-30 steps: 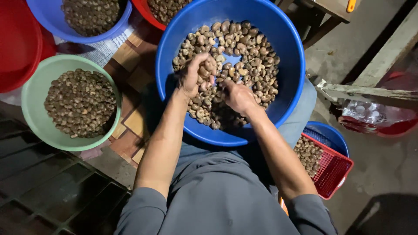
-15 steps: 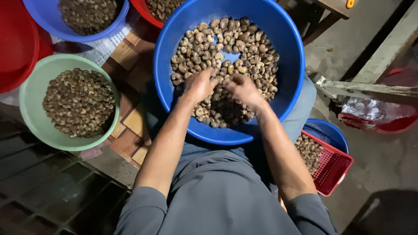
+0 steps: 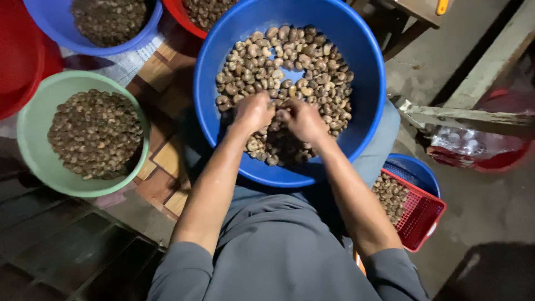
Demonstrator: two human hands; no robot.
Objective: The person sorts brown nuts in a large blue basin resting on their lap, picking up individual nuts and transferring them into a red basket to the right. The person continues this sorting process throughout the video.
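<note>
A big blue basin (image 3: 362,50) rests on my lap, part filled with pale brown nuts (image 3: 290,61). Both my hands are down in the nuts near the basin's near side. My left hand (image 3: 252,111) is curled over nuts, fingers closed. My right hand (image 3: 302,119) is right beside it, fingers also bent into the pile, the two hands touching. What each hand pinches is hidden under the fingers.
A green bowl (image 3: 30,120) of darker nuts stands to my left. A smaller blue bowl (image 3: 146,33) and a red bowl (image 3: 178,14) with nuts sit behind it, a red tub (image 3: 19,56) far left. A red mesh basket (image 3: 421,214) with nuts lies at my right.
Both hands have slid from the middle of the basin toward me, to its near side, and drawn closer together.
</note>
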